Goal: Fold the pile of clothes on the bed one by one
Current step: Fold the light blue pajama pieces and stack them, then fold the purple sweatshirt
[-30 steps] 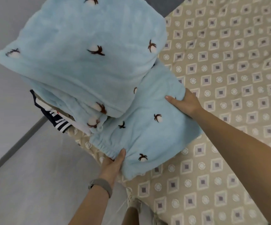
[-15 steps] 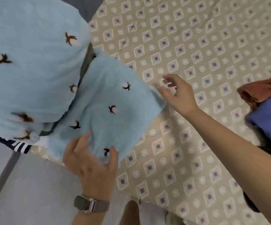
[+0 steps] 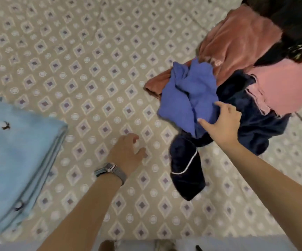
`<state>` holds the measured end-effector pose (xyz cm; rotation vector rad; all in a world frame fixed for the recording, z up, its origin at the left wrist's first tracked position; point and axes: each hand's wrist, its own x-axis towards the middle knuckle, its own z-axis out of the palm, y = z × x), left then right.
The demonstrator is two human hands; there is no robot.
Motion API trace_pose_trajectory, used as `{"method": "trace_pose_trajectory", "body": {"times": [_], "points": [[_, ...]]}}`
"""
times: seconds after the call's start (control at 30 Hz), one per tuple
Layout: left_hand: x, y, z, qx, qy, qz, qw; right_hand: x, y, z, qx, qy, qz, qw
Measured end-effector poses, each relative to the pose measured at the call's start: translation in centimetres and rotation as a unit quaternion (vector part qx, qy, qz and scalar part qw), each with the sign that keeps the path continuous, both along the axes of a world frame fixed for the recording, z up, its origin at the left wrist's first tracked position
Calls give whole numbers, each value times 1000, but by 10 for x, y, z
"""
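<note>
Two hands: right hand [image 3: 222,124] grips the blue garment [image 3: 188,98] atop one pile [image 3: 246,73] at the bed's [image 3: 92,69] right edge; left hand [image 3: 126,154] hovers, fingers loosely spread. One folded stack [image 3: 16,160] at the left edge, cut off; pile's garment count unclear.

The bed [image 3: 96,73] wears a beige cover printed with diamonds and circles. A loose pile [image 3: 237,84] of rust, blue, navy, pink and black clothes lies on it. Well apart, left of the pile, folded light-blue fleece [image 3: 14,160] rests at the bed's edge.

Wristwatch [image 3: 110,170] — metal mesh band; pale floor [image 3: 137,245] along the bottom edge.
</note>
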<state>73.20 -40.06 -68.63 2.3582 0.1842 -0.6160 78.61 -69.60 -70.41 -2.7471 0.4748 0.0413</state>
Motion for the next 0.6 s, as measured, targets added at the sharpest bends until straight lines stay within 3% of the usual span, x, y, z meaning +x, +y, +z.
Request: {"method": "trace_pose_trajectory", "body": {"times": [0.2,0.23,0.3,0.33,0.37,0.47,0.5,0.53,0.6], "points": [[-5,-93,2,-59,41,44,996,15,-20,-5,-15,49,-6,999],[-7,-104,7,-74,54,57,994,16,-14,1,31,43,-13,999],[-13,-121,17,-135,82,118,980,2,1,19,212,-2,26,977],[-14,-129,24,-196,109,181,958,-11,10,34,302,-20,60,951],[-15,-135,30,-276,153,255,914,-29,18,50,379,-7,95,920],[-22,-138,36,-518,267,381,717,-90,33,78,531,135,175,818],[-25,-137,36,-568,277,376,677,-109,33,82,574,169,173,782],[-30,-135,34,-589,280,369,662,-124,31,84,614,187,156,751],[-39,-136,32,-568,271,376,680,-149,24,89,667,182,92,717]]}}
